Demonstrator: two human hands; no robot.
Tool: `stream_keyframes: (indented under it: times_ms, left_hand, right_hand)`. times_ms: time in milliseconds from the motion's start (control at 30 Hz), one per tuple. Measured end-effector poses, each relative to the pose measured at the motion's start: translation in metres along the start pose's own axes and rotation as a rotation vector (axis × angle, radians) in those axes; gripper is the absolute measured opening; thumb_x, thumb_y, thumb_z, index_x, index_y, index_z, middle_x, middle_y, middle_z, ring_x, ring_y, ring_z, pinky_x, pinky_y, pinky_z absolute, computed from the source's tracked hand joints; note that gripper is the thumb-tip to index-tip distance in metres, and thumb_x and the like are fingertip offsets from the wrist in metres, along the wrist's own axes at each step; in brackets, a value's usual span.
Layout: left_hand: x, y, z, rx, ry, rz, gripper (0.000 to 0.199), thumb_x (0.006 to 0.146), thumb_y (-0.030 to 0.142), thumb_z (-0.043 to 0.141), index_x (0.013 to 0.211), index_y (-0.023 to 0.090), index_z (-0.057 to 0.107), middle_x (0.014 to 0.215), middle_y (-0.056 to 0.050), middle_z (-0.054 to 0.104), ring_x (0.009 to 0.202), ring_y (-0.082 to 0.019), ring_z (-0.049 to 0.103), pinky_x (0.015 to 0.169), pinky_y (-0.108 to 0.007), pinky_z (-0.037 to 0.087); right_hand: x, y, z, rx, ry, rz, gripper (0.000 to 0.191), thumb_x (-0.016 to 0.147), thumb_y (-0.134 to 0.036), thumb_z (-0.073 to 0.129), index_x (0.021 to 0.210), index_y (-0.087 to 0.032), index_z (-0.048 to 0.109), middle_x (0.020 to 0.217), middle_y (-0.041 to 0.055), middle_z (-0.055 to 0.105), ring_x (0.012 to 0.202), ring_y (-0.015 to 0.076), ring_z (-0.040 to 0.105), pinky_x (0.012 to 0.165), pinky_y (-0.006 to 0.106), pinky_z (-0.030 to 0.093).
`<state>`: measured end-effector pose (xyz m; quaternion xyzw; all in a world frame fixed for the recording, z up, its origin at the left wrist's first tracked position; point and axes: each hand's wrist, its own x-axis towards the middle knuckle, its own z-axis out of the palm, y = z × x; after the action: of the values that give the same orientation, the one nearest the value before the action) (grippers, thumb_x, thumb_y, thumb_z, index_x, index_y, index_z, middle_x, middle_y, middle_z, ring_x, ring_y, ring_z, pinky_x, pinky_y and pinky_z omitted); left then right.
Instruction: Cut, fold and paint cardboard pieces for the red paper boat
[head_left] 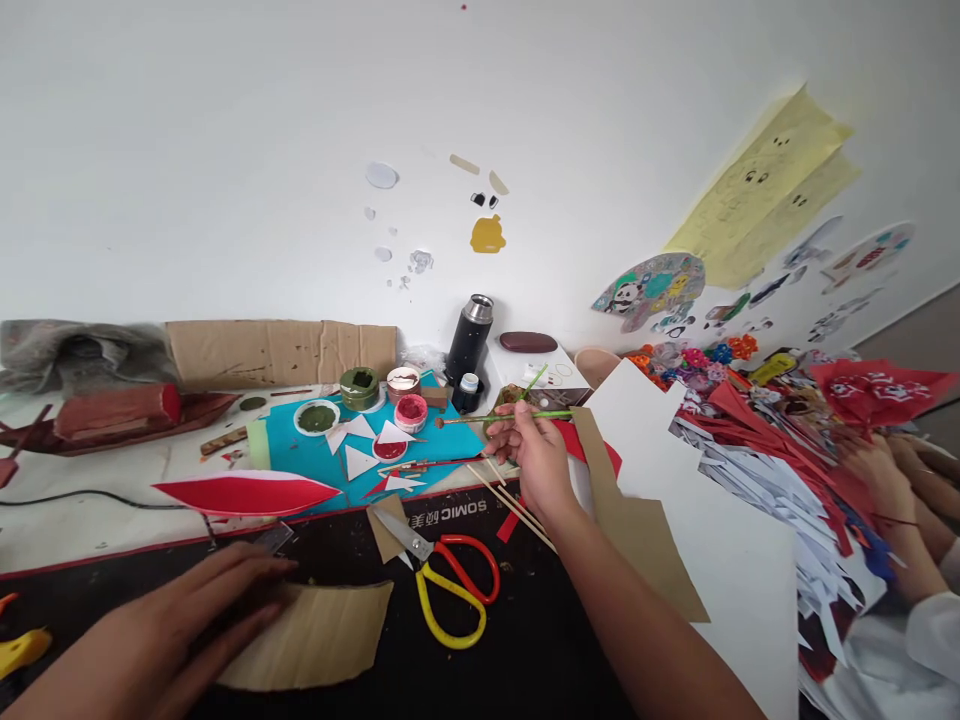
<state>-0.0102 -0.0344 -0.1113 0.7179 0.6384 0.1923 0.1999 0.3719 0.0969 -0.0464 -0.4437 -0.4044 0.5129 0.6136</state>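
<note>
Sideways: paintbrush (pixel 469 419) pinched beyond the scissors (pixel 422 549)

Its bristles point left, its green handle right, the long axis nearly level. The right hand's (pixel 541 460) grip pinches the handle between thumb and fingers. Left of the scissors, a cardboard piece (pixel 330 635) lies lengthwise left to right on the dark surface (pixel 540 650); the left hand (pixel 187 610) covers its left end, whether pinching it I cannot tell.

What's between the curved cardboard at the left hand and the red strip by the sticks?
The red-and-yellow-handled scissors lie between them; the head view shows this.
</note>
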Motion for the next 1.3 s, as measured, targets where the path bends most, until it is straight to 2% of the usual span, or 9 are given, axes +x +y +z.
stream_keyframes:
  times_ms: [67,167,267,333,433,600,733,967,1300]
  left_hand:
    - [0.020,0.017,-0.019,-0.004,-0.005,0.044,0.050,0.095,0.069,0.056,0.126,0.043,0.085,0.137,0.002,0.083,0.121,-0.035,0.080,0.110,-0.045,0.062]
    - [0.056,0.049,-0.042,0.051,-0.154,0.191,0.045,0.102,0.055,0.047,0.112,0.034,0.086,0.122,-0.004,0.085,0.108,-0.032,0.081,0.097,-0.042,0.064]
    - [0.096,0.073,-0.051,0.127,-0.064,0.309,0.047,0.109,0.046,0.039,0.110,0.028,0.083,0.120,-0.007,0.083,0.112,-0.031,0.077,0.098,-0.043,0.060]
    - [0.125,0.085,-0.050,0.195,0.021,0.340,0.046,0.110,0.043,0.041,0.123,0.023,0.080,0.131,-0.011,0.080,0.124,-0.034,0.073,0.104,-0.046,0.058]
    - [0.171,0.096,-0.042,0.271,0.077,0.305,0.045,0.108,0.039,0.044,0.128,0.017,0.078,0.129,-0.016,0.080,0.115,-0.036,0.076,0.098,-0.045,0.060]
    - [0.226,0.101,-0.023,0.382,0.101,0.232,0.039,0.107,0.034,0.052,0.131,0.017,0.076,0.129,-0.016,0.078,0.121,-0.036,0.074,0.096,-0.042,0.058]
    - [0.237,0.102,-0.012,0.403,0.079,0.249,0.033,0.106,0.031,0.056,0.128,0.017,0.077,0.124,-0.016,0.079,0.120,-0.036,0.073,0.093,-0.042,0.056]
    - [0.227,0.105,-0.007,0.458,0.053,0.305,0.030,0.109,0.021,0.049,0.116,0.017,0.078,0.115,-0.016,0.079,0.114,-0.036,0.072,0.088,-0.043,0.053]
    - [0.224,0.100,-0.002,0.462,0.052,0.280,0.032,0.112,0.024,0.046,0.112,0.017,0.077,0.107,-0.016,0.079,0.104,-0.034,0.074,0.081,-0.040,0.049]
  right_hand:
    - [0.005,0.003,0.008,-0.005,-0.008,-0.009,0.058,0.080,-0.075,0.091,0.091,-0.019,0.078,0.073,0.0047,0.077,0.049,0.0171,0.068,0.042,0.026,0.046]
    - [0.012,0.005,0.020,-0.007,-0.009,-0.033,0.057,0.083,-0.075,0.089,0.092,-0.020,0.078,0.073,0.0041,0.077,0.050,0.0169,0.069,0.042,0.026,0.047]
    - [0.021,0.007,0.029,-0.039,-0.029,-0.058,0.056,0.086,-0.076,0.086,0.092,-0.020,0.079,0.074,0.0041,0.078,0.050,0.0166,0.069,0.043,0.025,0.047]
    - [0.028,0.008,0.034,-0.073,-0.036,-0.075,0.056,0.086,-0.076,0.084,0.092,-0.021,0.079,0.074,0.0039,0.078,0.051,0.0161,0.069,0.043,0.025,0.047]
    - [0.041,0.006,0.039,-0.103,-0.033,-0.094,0.054,0.088,-0.074,0.084,0.092,-0.020,0.078,0.074,0.0033,0.077,0.052,0.0156,0.069,0.043,0.024,0.048]
    - [0.064,0.002,0.050,-0.190,-0.045,-0.132,0.053,0.093,-0.073,0.078,0.097,-0.021,0.075,0.078,0.0028,0.077,0.057,0.0157,0.073,0.044,0.023,0.048]
    - [0.079,0.005,0.060,-0.313,-0.105,-0.179,0.053,0.099,-0.074,0.069,0.100,-0.021,0.075,0.081,0.0026,0.076,0.060,0.0151,0.073,0.046,0.022,0.048]
    - [0.099,0.020,0.067,-0.553,-0.196,-0.231,0.042,0.111,-0.060,0.057,0.100,-0.023,0.072,0.087,0.0028,0.077,0.065,0.0156,0.074,0.053,0.023,0.050]
    - [0.100,0.030,0.073,-0.738,-0.278,-0.267,0.030,0.116,-0.042,0.054,0.097,-0.025,0.069,0.086,0.0012,0.080,0.068,0.0177,0.078,0.060,0.026,0.055]
